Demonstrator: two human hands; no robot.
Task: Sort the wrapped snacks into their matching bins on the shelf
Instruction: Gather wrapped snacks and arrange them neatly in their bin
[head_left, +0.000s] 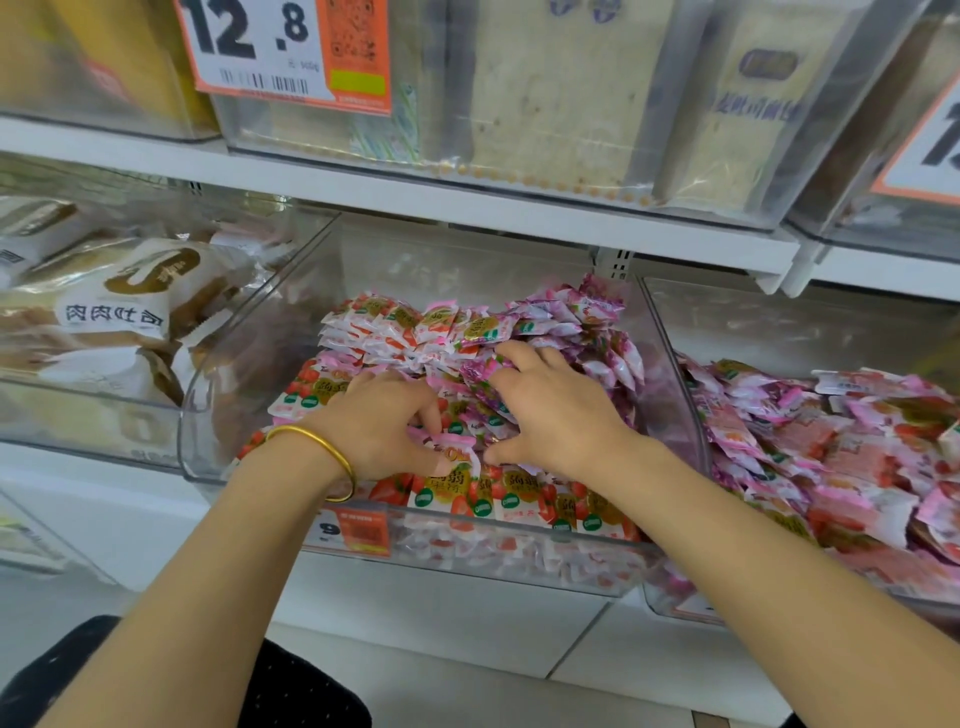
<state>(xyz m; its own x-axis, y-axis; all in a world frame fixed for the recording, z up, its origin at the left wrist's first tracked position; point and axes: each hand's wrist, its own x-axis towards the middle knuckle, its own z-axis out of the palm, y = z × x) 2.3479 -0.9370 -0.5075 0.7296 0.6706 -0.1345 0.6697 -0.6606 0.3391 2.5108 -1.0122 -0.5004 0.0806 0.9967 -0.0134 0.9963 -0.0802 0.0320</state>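
A clear plastic bin (670, 364) in the middle of the shelf holds several small wrapped snacks. Pink-and-red strawberry packets (395, 327) lie at its left and front, purple packets (597, 312) at its back right. Both my hands are inside this bin. My left hand (389, 421), with a gold bangle on the wrist, pinches a pink strawberry packet (457, 449) between thumb and fingers. My right hand (550, 410) lies spread on the pile, its fingers reaching among purple packets; what lies beneath it is hidden.
A second clear bin (779, 332) to the right is heaped with pink strawberry packets (841, 447). The bin at left holds bread packs (119, 306). On the upper shelf stand bins of bread (550, 93) and a 12.8 price tag (280, 47). A dark stool (291, 691) sits below.
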